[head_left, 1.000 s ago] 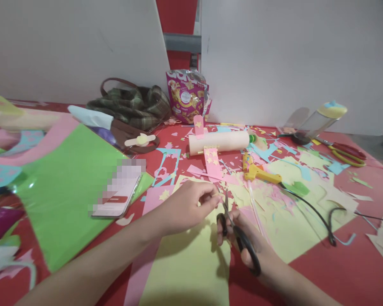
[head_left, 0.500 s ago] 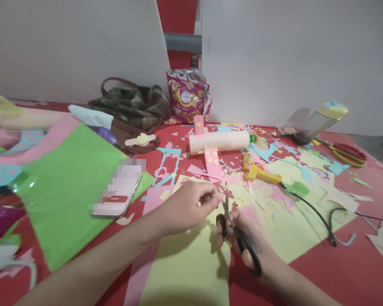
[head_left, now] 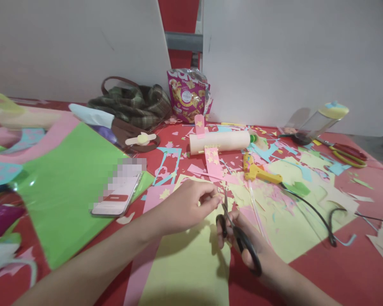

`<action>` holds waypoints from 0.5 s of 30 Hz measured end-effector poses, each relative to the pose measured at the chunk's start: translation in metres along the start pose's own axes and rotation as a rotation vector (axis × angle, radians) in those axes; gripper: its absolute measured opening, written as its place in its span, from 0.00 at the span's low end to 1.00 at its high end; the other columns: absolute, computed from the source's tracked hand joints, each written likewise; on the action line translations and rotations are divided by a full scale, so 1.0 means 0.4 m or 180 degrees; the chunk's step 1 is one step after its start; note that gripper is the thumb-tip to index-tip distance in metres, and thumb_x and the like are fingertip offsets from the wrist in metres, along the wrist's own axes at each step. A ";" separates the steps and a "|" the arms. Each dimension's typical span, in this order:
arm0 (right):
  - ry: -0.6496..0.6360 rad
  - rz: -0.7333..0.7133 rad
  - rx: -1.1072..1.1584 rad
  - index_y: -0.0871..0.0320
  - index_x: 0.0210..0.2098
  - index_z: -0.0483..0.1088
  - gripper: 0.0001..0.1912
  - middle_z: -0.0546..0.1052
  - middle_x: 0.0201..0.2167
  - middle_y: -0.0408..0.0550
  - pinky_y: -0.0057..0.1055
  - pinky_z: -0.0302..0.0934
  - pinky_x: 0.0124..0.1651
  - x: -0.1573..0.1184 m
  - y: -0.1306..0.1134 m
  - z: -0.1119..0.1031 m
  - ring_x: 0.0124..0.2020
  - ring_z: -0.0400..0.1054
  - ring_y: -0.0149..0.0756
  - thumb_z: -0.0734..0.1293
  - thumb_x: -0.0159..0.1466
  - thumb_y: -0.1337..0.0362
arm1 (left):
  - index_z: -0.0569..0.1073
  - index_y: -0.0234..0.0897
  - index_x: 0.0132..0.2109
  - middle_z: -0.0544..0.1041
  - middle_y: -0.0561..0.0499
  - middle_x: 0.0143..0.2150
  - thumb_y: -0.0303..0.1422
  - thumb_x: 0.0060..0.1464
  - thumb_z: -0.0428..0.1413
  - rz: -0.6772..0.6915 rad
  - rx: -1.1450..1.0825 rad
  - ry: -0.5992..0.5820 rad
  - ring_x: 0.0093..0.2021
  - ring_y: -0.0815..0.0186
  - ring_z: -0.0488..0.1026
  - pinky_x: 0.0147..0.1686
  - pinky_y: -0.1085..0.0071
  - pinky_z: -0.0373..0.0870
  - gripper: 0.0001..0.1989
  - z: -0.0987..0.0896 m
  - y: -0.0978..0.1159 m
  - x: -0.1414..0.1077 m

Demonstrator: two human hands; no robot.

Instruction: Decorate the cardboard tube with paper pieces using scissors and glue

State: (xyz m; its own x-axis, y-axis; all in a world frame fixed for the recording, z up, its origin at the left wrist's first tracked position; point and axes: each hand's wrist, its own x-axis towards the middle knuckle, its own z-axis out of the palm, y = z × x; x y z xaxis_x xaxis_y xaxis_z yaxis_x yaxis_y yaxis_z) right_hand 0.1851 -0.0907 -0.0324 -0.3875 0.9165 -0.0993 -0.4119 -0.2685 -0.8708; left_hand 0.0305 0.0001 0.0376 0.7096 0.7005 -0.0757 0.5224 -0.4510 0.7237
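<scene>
My left hand (head_left: 193,204) is closed in a pinch on a tiny yellow paper piece (head_left: 217,195), mostly covered by the fingertips. My right hand (head_left: 244,233) grips black-handled scissors (head_left: 241,236), fingers through the loops. The slim blades point up and away, their tips right beside the left fingertips. Beneath both hands lie a pale yellow sheet (head_left: 185,263) and a pink sheet (head_left: 138,272). Beyond them a cream paper-covered tube (head_left: 223,142) rests on its side, with pink star-dotted strips (head_left: 213,163) attached and a green end at the right.
A yellow glue gun (head_left: 257,172) with a black cord lies right of centre among paper scraps. At left are a phone (head_left: 118,199) and a green sheet (head_left: 70,187). A snack bag (head_left: 188,95), a plaid cloth bag (head_left: 132,104), a clear bottle (head_left: 319,123) and red-and-green-handled scissors (head_left: 349,155) stand or lie farther back.
The scissor blades look slightly more closed than before. Both hands stay almost in the same place, and the things on the table have not moved.
</scene>
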 end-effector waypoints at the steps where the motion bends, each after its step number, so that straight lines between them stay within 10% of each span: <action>1: -0.0012 0.0014 0.0009 0.53 0.34 0.56 0.26 0.63 0.31 0.43 0.27 0.50 0.32 0.000 0.000 0.000 0.31 0.57 0.32 0.69 0.43 0.48 | 0.60 0.34 0.22 0.60 0.57 0.19 0.34 0.53 0.42 -0.0007 0.0030 -0.0004 0.22 0.75 0.56 0.22 0.77 0.49 0.14 -0.001 0.000 0.000; 15: -0.0076 0.0109 0.0023 0.55 0.32 0.56 0.25 0.63 0.28 0.42 0.26 0.50 0.28 -0.001 -0.005 0.005 0.26 0.57 0.29 0.68 0.44 0.48 | 0.62 0.34 0.23 0.62 0.56 0.20 0.32 0.52 0.43 -0.0045 0.0019 -0.0104 0.22 0.74 0.57 0.22 0.77 0.50 0.12 -0.009 -0.007 -0.001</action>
State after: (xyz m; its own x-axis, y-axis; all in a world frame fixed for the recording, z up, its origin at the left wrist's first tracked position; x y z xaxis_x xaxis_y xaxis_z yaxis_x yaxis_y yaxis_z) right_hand 0.1844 -0.0910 -0.0295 -0.4209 0.8995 -0.1173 -0.4041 -0.3018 -0.8635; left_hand 0.0272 0.0031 0.0379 0.7171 0.6885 -0.1084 0.5353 -0.4445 0.7183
